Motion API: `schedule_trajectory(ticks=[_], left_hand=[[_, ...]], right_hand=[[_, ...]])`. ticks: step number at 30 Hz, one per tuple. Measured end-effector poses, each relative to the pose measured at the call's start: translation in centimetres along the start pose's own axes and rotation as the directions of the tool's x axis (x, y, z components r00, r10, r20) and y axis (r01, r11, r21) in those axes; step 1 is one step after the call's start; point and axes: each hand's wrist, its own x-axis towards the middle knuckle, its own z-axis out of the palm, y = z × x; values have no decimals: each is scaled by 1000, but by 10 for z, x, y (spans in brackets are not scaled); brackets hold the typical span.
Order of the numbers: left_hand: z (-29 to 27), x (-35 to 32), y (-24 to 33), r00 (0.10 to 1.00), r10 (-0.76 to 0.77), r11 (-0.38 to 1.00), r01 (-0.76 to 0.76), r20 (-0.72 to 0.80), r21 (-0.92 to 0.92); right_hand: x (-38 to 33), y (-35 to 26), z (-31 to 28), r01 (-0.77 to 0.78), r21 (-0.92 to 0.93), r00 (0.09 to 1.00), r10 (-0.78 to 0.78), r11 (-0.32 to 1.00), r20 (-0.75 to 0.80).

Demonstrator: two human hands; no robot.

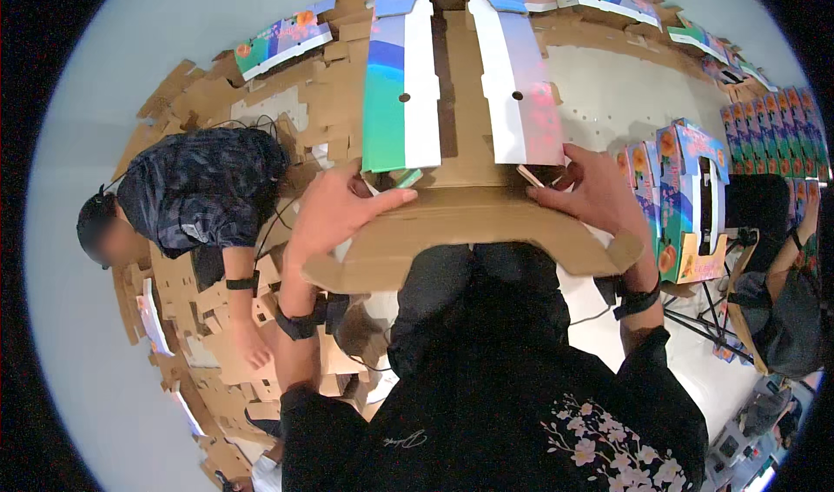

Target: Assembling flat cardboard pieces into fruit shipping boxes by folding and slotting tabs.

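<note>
A printed cardboard box (387,118), coloured green, blue and pink with white inner strips, lies in front of me. Its far end flap is blue, and a long open slot runs down its middle. At the near end a brown end flap (469,222) with a curved cut-out extends toward my body. My left hand (343,209) grips the near left corner, thumb lying along the fold. At the near right corner my right hand (599,192) holds the box likewise, thumb inward by a small folded tab. Fingers behind the cardboard are partly hidden.
Finished-looking printed boxes (691,201) stand at the right, with stacked boxes (773,131) behind. Flattened cartons (287,40) lie at the back left. A person in a dark patterned shirt (204,192) bends over cardboard pieces at the left; another person (786,309) is at the right.
</note>
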Motion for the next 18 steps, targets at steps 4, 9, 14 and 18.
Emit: schedule_trajectory(ticks=[4, 9, 14, 18], left_hand=[[-1, 25, 5, 981, 166, 980, -152, -102, 132], [14, 21, -8, 973, 139, 963, -89, -187, 254], [35, -55, -23, 994, 104, 981, -99, -22, 165], [41, -112, -41, 988, 64, 994, -50, 137, -100]], right_hand=[[25, -3, -13, -20, -160, 999, 16, 987, -29], [21, 14, 0, 50, -162, 986, -75, 986, -152], [-48, 37, 27, 16, -58, 997, -11, 998, 81], [-112, 48, 19, -93, 351, 915, -59, 932, 399]])
